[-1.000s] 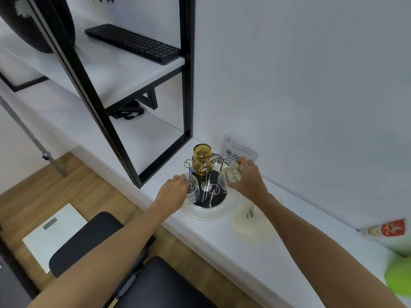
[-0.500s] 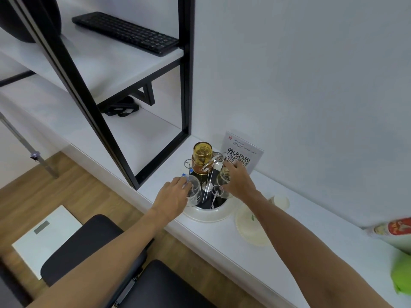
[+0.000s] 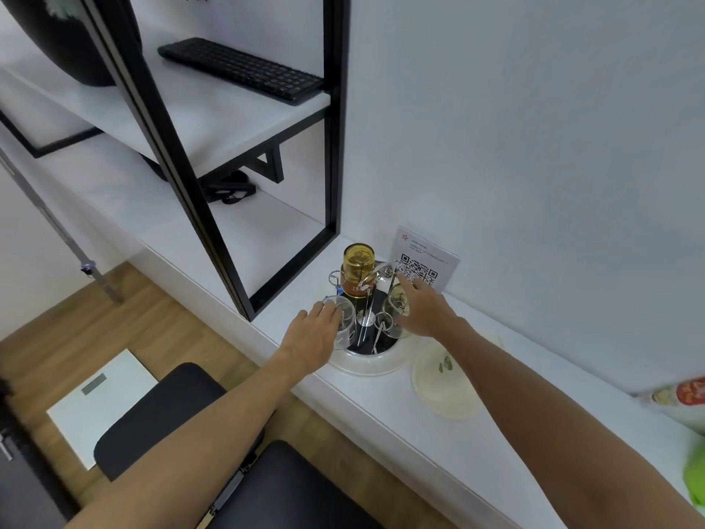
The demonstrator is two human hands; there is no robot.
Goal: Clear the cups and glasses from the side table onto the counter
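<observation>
White counter by wall: L hand & R hand each grip a glass.

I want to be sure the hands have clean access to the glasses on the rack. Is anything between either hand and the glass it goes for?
Nothing visible. The left hand already rests on the left clear glass, the right hand on the right clear glass. The rack's wire posts stand between the two glasses, not before either hand.
</observation>
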